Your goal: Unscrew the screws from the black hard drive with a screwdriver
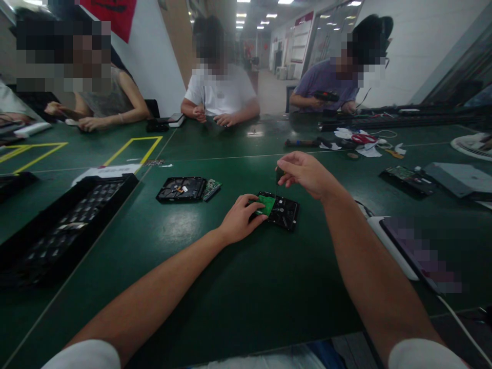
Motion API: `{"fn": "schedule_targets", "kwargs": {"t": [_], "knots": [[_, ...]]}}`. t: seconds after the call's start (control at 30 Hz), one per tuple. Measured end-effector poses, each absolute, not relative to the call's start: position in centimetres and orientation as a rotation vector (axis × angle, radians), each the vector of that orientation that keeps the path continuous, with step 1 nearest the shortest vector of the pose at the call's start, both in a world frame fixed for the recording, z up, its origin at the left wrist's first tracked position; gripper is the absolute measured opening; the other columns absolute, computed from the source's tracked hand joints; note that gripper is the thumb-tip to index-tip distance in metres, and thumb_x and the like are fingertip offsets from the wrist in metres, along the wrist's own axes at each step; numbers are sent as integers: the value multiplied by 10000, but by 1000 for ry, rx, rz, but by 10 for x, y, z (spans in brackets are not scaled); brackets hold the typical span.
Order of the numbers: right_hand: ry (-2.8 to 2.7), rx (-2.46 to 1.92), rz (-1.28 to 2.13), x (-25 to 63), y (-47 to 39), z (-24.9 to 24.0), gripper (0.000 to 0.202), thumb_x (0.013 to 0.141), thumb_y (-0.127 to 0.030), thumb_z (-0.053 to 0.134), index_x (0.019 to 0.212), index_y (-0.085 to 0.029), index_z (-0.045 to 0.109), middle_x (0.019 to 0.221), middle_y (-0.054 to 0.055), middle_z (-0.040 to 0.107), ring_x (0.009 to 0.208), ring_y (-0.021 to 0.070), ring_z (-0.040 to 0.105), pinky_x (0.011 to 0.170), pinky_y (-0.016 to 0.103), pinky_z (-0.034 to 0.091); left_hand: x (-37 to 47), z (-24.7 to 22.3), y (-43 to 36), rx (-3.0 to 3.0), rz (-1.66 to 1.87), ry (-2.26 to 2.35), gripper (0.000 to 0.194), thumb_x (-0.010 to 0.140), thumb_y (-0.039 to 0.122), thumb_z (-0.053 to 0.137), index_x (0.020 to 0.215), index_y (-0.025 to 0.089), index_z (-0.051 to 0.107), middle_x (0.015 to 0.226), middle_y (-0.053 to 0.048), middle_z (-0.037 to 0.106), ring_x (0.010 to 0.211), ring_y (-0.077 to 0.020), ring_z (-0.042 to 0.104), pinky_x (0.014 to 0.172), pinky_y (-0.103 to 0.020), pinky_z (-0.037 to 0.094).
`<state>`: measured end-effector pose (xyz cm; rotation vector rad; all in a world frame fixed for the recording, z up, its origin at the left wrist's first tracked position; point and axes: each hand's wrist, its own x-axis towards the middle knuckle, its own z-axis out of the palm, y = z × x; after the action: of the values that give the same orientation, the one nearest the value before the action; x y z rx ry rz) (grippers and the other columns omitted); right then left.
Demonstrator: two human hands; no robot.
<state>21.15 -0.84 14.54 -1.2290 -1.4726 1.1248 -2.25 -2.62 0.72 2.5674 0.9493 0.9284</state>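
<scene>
Hard disk drive (285, 212), its green circuit board (266, 204) turned upward, is seen lying flat on a dark green tabletop (230, 297) just right of the frame's centre. The left hand (244, 218) is laid over the drive's left end, partly open, with fingers and thumb spread onto the board and casing; whether the drive is gripped or merely pressed cannot be told. A slim screwdriver (280, 177) is held upright by the right hand (302, 174), its fingers closed around the handle, the shaft pointed down at the board's right edge; contact at the tip is too small to be made out. To the left of the hands, a second black drive (180, 188) is laid beside a small loose circuit board (212, 189). The left of the frame is filled by a long black tray (94, 223). At right, a drive with an exposed board (407, 180) is placed near a grey metal box (457, 179). Three co-workers are shown across the top of the frame, a black-and-red tool (326, 96) being held by the one at upper right.
</scene>
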Motion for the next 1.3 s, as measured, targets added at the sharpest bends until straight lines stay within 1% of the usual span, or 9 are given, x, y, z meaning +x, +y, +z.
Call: {"fn": "schedule_targets", "kwargs": {"t": [0.2,0.33,0.47,0.7,0.8,0.9,1.03,1.13,1.3], "knots": [[-1477,-1230,1125,211,-9,146,56,983,-199,654,939,-181,624,940,50,731,571,87,645,446,177,464,-22,8,-26,2558,924,940,352,992,446,625,1269,235,675,1331,-151,559,1256,-311,562,1035,-539,543],[-1449,-1227,1169,210,-9,148,40,962,-202,668,937,-181,644,886,37,708,548,102,654,409,188,433,-21,10,-27,2547,915,954,361,991,454,624,1273,235,675,1330,-150,552,1261,-311,558,1048,-540,538],[-1403,-1249,1154,209,-9,148,52,963,-213,652,929,-178,670,821,29,692,559,112,670,444,193,463,-22,10,-29,2531,909,984,363,990,463,620,1261,232,688,1386,-158,501,1279,-313,551,1053,-530,544],[-1520,-1242,1071,209,-7,145,120,970,-288,678,914,-188,717,777,4,669,534,72,580,427,170,420,-23,10,-28,2524,919,987,356,983,456,632,1263,243,689,1403,-152,484,1260,-311,571,1050,-541,554],[-1533,-1259,1055,208,-8,144,107,965,-299,695,922,-201,697,700,-11,636,508,82,556,393,174,385,-23,10,-28,2522,926,983,354,983,450,635,1262,239,688,1403,-155,485,1255,-310,574,1050,-544,554],[-1476,-1275,1081,207,-8,144,133,965,-319,704,925,-216,631,602,-31,591,460,97,534,358,185,348,-22,9,-28,2514,935,984,353,974,449,648,1256,241,690,1411,-155,480,1259,-312,576,1051,-548,553],[-1390,-1268,1137,206,-7,143,190,951,-305,726,896,-221,564,694,-2,650,511,115,612,398,197,434,-22,8,-27,2515,930,986,352,971,452,652,1255,247,691,1415,-149,479,1258,-311,579,1049,-553,553],[-1391,-1256,1161,206,-7,143,162,952,-278,713,887,-213,579,757,14,664,544,122,648,422,205,472,-22,9,-28,2518,922,991,346,974,449,648,1252,248,691,1412,-148,481,1257,-310,579,1053,-550,551],[-1389,-1266,1158,205,-9,146,102,967,-228,663,877,-200,624,736,10,654,551,115,651,452,194,486,-22,9,-28,2512,925,986,347,975,446,647,1250,238,690,1405,-149,484,1251,-304,578,1055,-536,549]]}}
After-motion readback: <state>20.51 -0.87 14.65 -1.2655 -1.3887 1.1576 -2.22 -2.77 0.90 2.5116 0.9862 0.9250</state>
